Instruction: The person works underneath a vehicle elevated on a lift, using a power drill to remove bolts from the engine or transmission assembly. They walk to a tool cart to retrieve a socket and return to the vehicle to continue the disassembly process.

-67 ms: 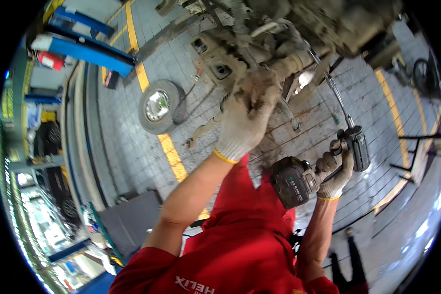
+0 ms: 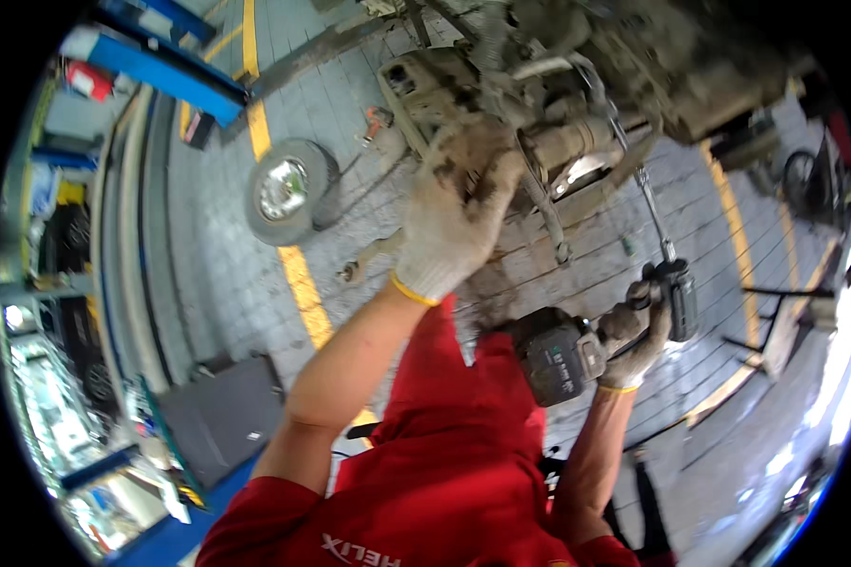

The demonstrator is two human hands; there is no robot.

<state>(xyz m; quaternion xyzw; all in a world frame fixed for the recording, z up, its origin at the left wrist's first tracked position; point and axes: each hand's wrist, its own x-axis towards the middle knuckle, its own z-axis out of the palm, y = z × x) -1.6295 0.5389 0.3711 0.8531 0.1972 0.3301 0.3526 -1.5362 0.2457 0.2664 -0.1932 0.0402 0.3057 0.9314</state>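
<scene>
My left hand (image 2: pixel 454 208), in a pale knit glove stained brown, is raised against the greasy underbody parts. Its fingers look curled in, and what they grip is hidden. In my right hand (image 2: pixel 641 354), also gloved, is a dark cordless impact wrench (image 2: pixel 556 361), held by its handle with the bulky battery toward my body. A long shiny extension bar (image 2: pixel 654 215) runs from the wrench's nose up toward the underbody. Beside my left hand are a dirty metal arm (image 2: pixel 545 210) hanging down and a thick cylindrical part (image 2: pixel 567 142).
A wheel with a tyre (image 2: pixel 291 192) lies on the tiled floor to the left. Near it is an orange-and-black power tool (image 2: pixel 376 124). Blue lift arms (image 2: pixel 156 76) reach in at the upper left. A dark flat panel (image 2: pixel 219 420) is at the lower left, and a black-framed stand (image 2: pixel 775 317) at the right.
The whole scene has shifted a little to the left in the picture. Both hands keep nearly the same places relative to the underbody and the impact wrench.
</scene>
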